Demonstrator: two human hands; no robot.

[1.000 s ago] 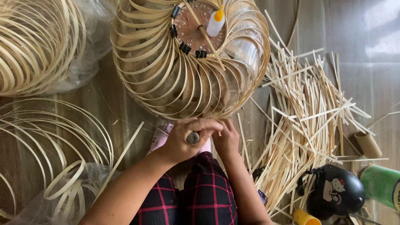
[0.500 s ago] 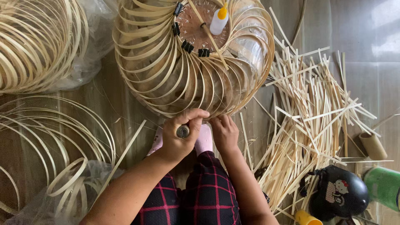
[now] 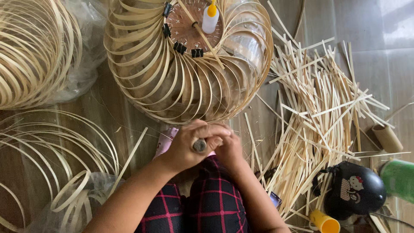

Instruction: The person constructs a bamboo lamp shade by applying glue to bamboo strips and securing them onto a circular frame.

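The bamboo lampshade frame (image 3: 189, 64) is the thing to steer by. Left of it sits one heap of curved bamboo hoops (image 3: 34, 47) in clear plastic, and below that, toward the person, a second spread of loose hoops (image 3: 51, 159) on the wooden floor (image 3: 103, 112).

Just under the frame's near rim, the left hand (image 3: 189, 146) is clenched around a small tool with a round grey butt end (image 3: 199, 145); that end faces up at the camera, so its long axis seems to run down and away toward the frame. The right hand (image 3: 228, 149) presses against the left, fingers curled; what it pinches, I cannot tell. Both hands are about equally close to the rim, the left slightly ahead.

On the frame's disc top I count four black binder clips (image 3: 179, 46), one white glue bottle with a yellow cap (image 3: 210, 18) and one thin stick lying across.

Right of the frame lies a big scatter of straight bamboo strips (image 3: 319, 108), too many to count. Further right: one cardboard tube (image 3: 387, 138), one green roll (image 3: 399, 179), one black pouch (image 3: 355, 190), one yellow cap (image 3: 324, 223).
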